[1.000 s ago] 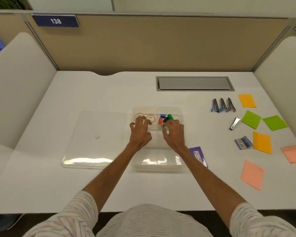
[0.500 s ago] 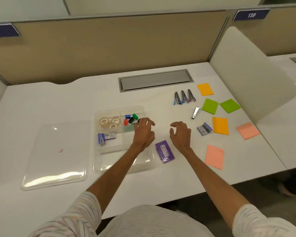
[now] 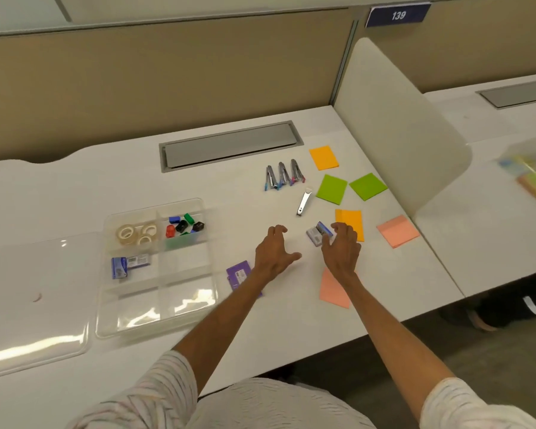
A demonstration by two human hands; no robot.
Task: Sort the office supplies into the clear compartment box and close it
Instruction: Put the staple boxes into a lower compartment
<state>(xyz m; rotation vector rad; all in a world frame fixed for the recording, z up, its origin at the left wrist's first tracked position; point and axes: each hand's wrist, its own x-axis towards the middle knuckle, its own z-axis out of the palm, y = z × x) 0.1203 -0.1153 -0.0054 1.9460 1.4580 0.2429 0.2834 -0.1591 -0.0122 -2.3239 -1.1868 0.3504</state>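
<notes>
One staple box (image 3: 319,234): on the desk (image 3: 291,323), touching or just beside an orange note (image 3: 350,222), well right of the clear box.
Right hand (image 3: 341,252): fingers curved over the staple box, thumb at its near side; cannot tell if the pinch has landed.
Left hand (image 3: 276,252): fingers apart and relaxed, holds nothing, low over bare desk between the purple packet (image 3: 239,274) and the staple box.
Clear box (image 3: 186,294): open; tape rolls (image 3: 136,233) back-left, coloured sharpeners (image 3: 183,227) back-right, a second staple box (image 3: 130,264) in the middle-left compartment; near compartments look unfilled.
Lid (image 3: 34,305): flat on the desk, just left of the clear box.
Loose items: three staplers (image 3: 283,176), metal tool (image 3: 304,202), green notes (image 3: 331,189), pink notes (image 3: 398,230).
Risk, grip: the staple box is small, so a shallow pinch could let it slip on the carry across.
Risk, drag: fingers may catch the orange note and pull it along.
Risk, sorting: dropping it in the wrong compartment; likely belongs with the second staple box.
Risk, arm: the left forearm lies over the purple packet and could sweep it toward the desk edge.
</notes>
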